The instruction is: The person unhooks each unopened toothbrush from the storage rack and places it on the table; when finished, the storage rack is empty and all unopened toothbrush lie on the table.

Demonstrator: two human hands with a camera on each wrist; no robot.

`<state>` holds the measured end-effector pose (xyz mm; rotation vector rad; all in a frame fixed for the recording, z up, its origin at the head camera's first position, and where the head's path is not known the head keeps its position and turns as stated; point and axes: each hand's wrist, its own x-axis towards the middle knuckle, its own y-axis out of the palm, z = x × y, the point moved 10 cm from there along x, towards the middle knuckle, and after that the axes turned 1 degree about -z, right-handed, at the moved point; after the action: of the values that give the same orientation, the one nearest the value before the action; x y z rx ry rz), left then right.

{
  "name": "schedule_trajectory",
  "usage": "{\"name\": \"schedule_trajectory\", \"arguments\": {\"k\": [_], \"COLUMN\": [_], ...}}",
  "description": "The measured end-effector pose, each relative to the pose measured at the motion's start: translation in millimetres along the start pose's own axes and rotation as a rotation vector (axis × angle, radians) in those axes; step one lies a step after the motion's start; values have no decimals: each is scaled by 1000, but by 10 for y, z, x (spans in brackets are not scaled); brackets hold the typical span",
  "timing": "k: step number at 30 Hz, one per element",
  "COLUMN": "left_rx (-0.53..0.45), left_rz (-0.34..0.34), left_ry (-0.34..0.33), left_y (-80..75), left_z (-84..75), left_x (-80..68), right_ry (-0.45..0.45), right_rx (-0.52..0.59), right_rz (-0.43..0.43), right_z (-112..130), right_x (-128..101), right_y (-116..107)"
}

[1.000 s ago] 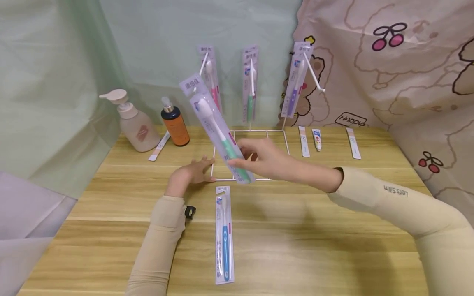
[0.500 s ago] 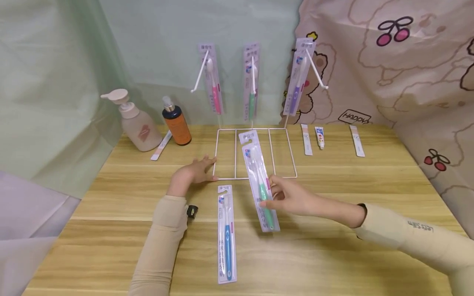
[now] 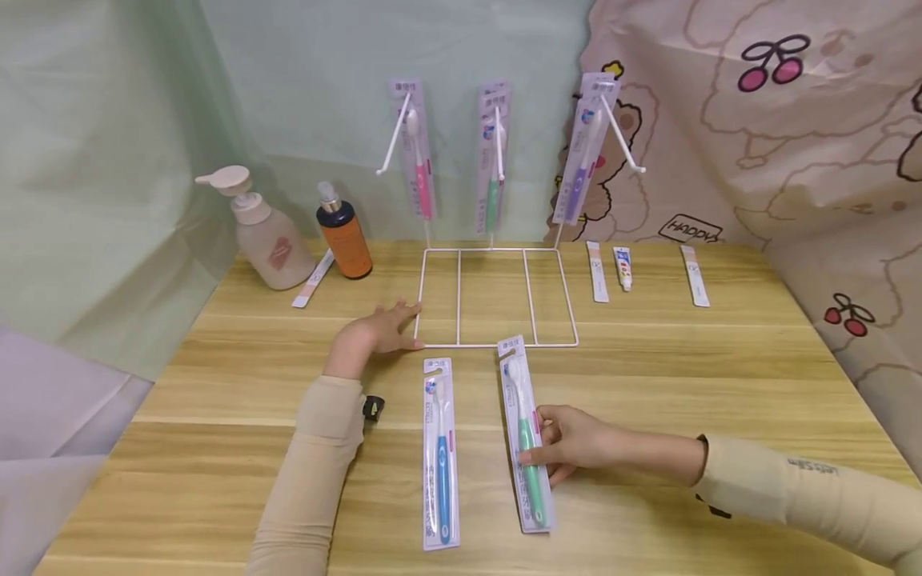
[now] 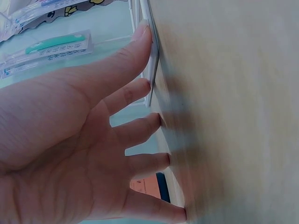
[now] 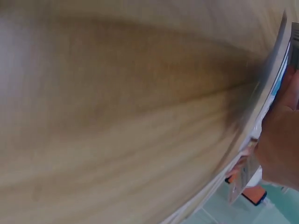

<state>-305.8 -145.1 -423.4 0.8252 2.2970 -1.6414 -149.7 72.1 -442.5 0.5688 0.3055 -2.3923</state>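
My right hand (image 3: 579,438) pinches a packaged green toothbrush (image 3: 529,448) by the right edge of its lower half, thumb on top. The pack lies low over the table, its top end near the front wire of a white wire display rack (image 3: 459,296). To its left a packaged blue toothbrush (image 3: 442,472) lies on the table. My left hand (image 3: 374,336) spreads its fingers at the rack's front left corner; in the left wrist view its thumb touches the wire and its fingertips (image 4: 180,214) meet the tabletop. The right wrist view shows only part of the right hand.
On the rack's hooks hang a pink toothbrush pack (image 3: 422,184), green packs (image 3: 492,204) and purple packs (image 3: 579,180). A pump bottle (image 3: 270,248) and an orange bottle (image 3: 347,244) stand at left. Slim sachets (image 3: 597,274) and a small toothpaste tube (image 3: 623,270) lie at right.
My right hand has brought the green toothbrush pack down from in front of the rack's left hook, toward me and right, beside the blue one. My left hand stays at the rack's corner.
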Motion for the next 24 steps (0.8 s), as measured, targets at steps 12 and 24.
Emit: {"name": "schedule_trajectory", "arguments": {"k": [12,24], "left_rx": [8,16], "left_rz": [-2,-3], "left_ry": [-2,5], "left_y": [-2,9], "left_z": [13,10], "left_x": [16,2], "right_ry": [36,36], "right_rx": [15,-161], "right_rz": [43,-22], "right_z": [-106,-10], "right_x": [33,143], "right_y": [244,283]}}
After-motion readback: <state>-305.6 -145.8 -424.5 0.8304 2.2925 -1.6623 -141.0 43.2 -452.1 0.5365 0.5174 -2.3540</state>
